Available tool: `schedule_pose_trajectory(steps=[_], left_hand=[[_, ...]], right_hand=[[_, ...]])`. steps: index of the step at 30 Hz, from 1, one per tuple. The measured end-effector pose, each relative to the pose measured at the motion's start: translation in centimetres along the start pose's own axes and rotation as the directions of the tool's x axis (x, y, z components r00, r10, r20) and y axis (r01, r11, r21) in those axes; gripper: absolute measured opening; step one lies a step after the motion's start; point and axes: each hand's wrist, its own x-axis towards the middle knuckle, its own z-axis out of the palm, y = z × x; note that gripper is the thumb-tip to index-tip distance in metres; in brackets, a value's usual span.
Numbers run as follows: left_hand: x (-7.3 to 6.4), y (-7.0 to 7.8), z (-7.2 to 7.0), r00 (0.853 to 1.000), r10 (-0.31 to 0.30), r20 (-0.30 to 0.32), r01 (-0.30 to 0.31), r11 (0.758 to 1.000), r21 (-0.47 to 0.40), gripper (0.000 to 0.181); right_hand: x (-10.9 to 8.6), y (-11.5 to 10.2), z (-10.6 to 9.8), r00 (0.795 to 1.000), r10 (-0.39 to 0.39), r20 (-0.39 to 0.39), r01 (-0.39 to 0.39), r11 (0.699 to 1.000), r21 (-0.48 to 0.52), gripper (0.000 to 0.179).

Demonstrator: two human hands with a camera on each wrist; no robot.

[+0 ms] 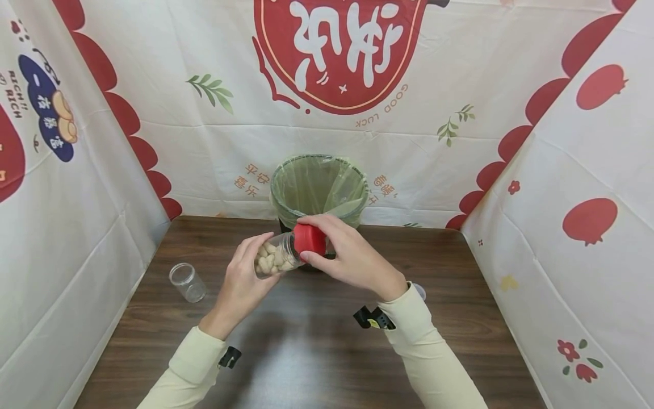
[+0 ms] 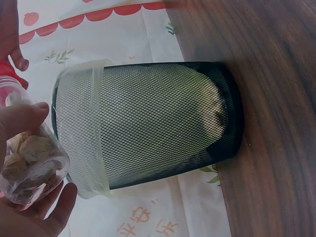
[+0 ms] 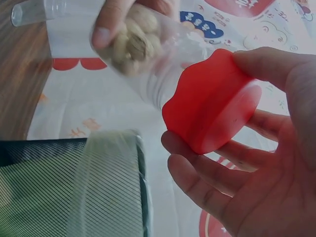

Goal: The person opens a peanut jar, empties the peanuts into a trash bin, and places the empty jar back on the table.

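My left hand (image 1: pixel 241 279) grips a clear plastic jar (image 1: pixel 280 250) holding several pale, lumpy pieces (image 2: pixel 35 148). The jar is tilted, its mouth pointing right. At that mouth, my right hand (image 1: pixel 355 258) pinches a red scallop-edged lid (image 1: pixel 309 240) between thumb and fingers. In the right wrist view the lid (image 3: pixel 210 101) sits against or just off the threaded neck; I cannot tell whether it is seated. Both hands are above the table, in front of a mesh bin (image 2: pixel 158 123) with a pale green liner (image 1: pixel 319 184).
A second clear jar (image 1: pixel 188 282) stands on the left of the wooden table (image 1: pixel 296 363). Partly hidden behind the right wrist is a small clear object (image 1: pixel 420 291). Printed cloth (image 1: pixel 214 159) hangs at the back and both sides. Something pale shows low inside the bin.
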Motion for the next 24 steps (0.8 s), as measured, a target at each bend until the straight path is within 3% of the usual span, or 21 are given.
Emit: schedule_pose_trajectory(steps=[11,19,24], left_hand=[[-0.1,-0.2,-0.3,0.987,-0.151,-0.046,0.149,0.987,-0.052,0.082],[-0.1,0.1,-0.8,0.958,-0.278,-0.064,0.274,0.959,-0.065,0.084],[-0.1,0.0,-1.1,0.946,-0.319,-0.058,0.314,0.946,-0.084,0.085]], right_hand=[[-0.4,0.9,-3.2,0.999,0.019,-0.038,-0.022,0.997,-0.078,0.056],[-1.6,2.7,-6.7,0.993,0.089,-0.073,-0.098,0.986,-0.135,0.056],[-2.6,4.4,-8.8,0.983,0.136,-0.12,-0.159,0.966,-0.204,0.057]])
